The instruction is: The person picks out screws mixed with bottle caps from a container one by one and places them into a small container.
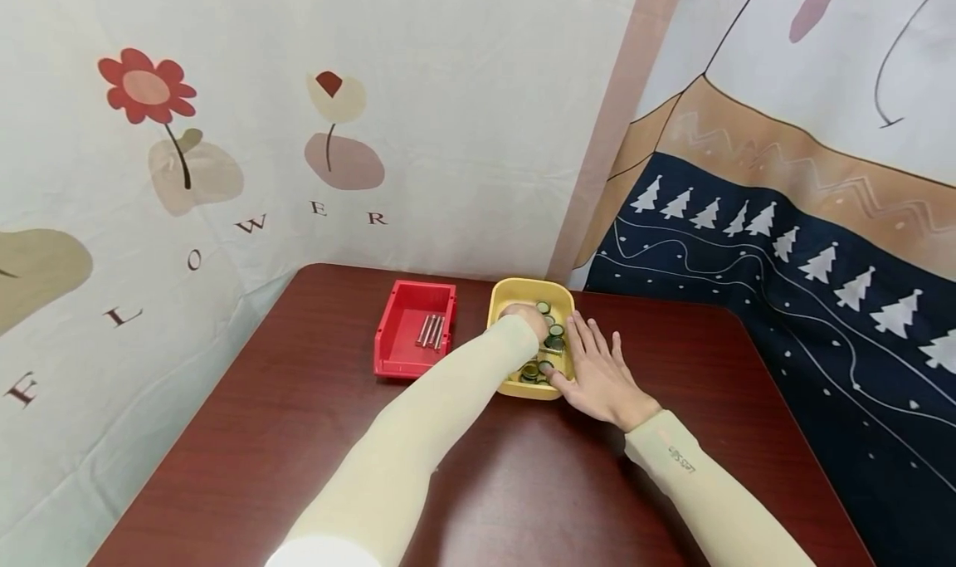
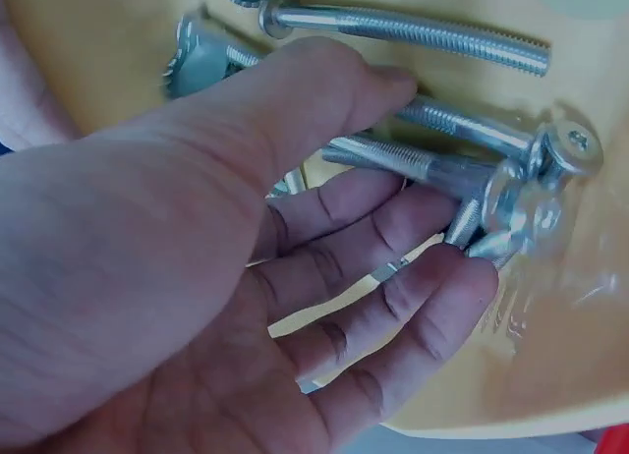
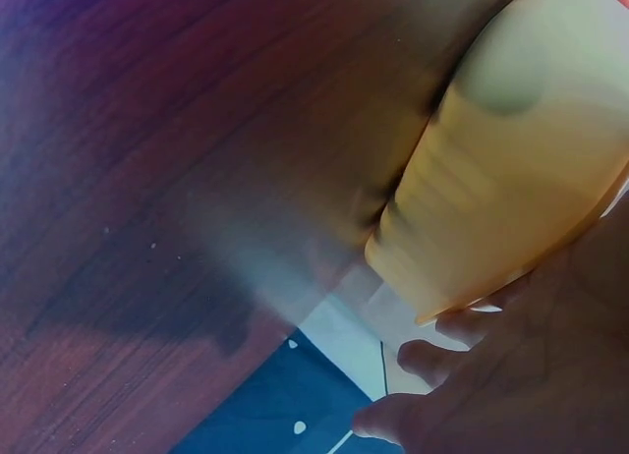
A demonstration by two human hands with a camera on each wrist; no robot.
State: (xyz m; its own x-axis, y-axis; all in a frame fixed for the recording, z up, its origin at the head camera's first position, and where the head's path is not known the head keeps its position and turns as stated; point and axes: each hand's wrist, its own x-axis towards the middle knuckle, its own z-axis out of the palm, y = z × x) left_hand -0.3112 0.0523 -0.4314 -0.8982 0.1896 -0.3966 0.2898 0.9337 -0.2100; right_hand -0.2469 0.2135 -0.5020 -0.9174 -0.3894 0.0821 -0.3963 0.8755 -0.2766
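A yellow bin (image 1: 515,388) holds several metal bolts (image 2: 423,46) and dark round serrated caps (image 1: 556,330). My left hand (image 1: 523,318) reaches down into it. In the left wrist view the thumb lies over some bolts (image 2: 393,157) and the curled fingers (image 2: 344,267) pass beneath them, with bolt heads by the fingertips. My right hand (image 1: 601,384) rests on the bin's right rim, its fingers fairly straight and spread along the outer side, its thumb over the edge inside. The right wrist view shows that hand (image 3: 511,385) by the rim; its thumb is hidden there.
Left of the yellow bin stands a red bin (image 1: 399,322) with several metal rods or bolts (image 1: 430,332) in it. Both are on a dark red-brown table (image 1: 299,434). Printed cloths (image 1: 448,119) hang behind the table's far and right edges.
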